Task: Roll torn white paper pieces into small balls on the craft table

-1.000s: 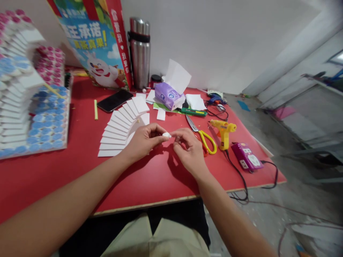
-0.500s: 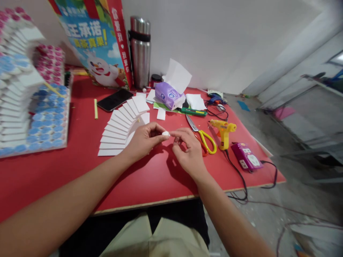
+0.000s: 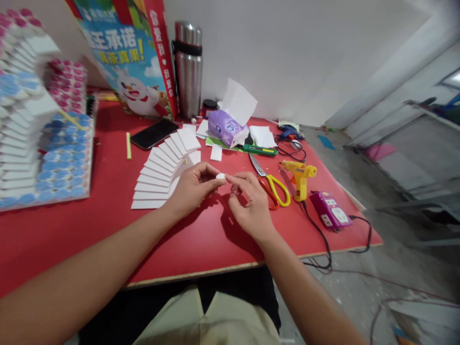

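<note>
Head view: two bare hands meet above a red table (image 3: 108, 225), with one small white piece between them.
Left hand (image 3: 192, 187): fingers curled, thumb and forefinger pinched on the small white piece (image 3: 220, 176).
Right hand (image 3: 247, 201): fingers bent narrow, forefinger tip touching the same piece from the other side — whether it grips it I cannot tell.
White piece: one, tiny, rounded and matte, held just above the tabletop, between the fan of strips and the scissors.
White strips (image 3: 161, 172): about a dozen flat, rectangular strips, overlapped in a fan just left of the left hand.
Scissors (image 3: 271, 184): one pair, steel blades, yellow and orange loop handles, lying just right of the right hand.
Glue gun (image 3: 300, 176): one, yellow plastic, standing upright with a black cord.
Purple power strip (image 3: 329, 210): one, glossy, near the table's right edge.
Steel flask (image 3: 187, 69): one, tall brushed-metal cylinder at the back.
Tissue pack (image 3: 226, 127): one, soft purple wrapper — a white sheet sticks up from it.
Phone (image 3: 154, 133): one, black, flat, lying screen up.
</note>
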`<state>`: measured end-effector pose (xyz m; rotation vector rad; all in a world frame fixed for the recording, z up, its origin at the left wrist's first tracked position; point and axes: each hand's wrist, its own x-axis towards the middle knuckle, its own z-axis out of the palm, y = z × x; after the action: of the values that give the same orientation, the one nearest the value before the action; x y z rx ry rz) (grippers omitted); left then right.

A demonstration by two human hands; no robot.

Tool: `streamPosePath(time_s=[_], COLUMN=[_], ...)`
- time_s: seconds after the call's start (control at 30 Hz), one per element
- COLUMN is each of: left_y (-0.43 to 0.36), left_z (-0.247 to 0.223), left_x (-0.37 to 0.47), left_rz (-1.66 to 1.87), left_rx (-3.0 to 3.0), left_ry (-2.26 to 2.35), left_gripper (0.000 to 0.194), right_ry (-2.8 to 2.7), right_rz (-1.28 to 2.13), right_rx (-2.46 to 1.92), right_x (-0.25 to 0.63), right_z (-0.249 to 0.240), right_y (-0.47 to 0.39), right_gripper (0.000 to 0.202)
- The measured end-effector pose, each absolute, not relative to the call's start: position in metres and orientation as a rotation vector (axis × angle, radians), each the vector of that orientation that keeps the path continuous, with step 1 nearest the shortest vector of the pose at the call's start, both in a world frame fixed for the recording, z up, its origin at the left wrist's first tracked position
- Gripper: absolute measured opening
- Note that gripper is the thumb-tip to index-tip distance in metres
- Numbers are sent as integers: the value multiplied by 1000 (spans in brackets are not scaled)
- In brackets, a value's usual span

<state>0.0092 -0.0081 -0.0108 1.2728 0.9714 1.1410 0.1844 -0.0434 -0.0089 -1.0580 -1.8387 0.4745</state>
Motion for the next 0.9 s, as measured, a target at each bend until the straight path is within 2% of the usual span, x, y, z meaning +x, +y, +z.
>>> streamPosePath(time_s=[0.23,0.53,0.9], left_y=[-9,-11,-12], left_z=[-9,-11,-10], left_x=[11,12,20], left_rz=[1141,1209,1314], left_rx=[1155,1199,984], left_ry=[914,907,881], left_gripper=[34,25,28], right_ry=[-1872,-1920,-2011], right_rz=[470,388,267], right_rx=[-1006,-902,-864], right_x=[183,183,182], right_z=[-8,-13,-12], right_y=[-45,-43,-41], right_gripper=[52,59,62])
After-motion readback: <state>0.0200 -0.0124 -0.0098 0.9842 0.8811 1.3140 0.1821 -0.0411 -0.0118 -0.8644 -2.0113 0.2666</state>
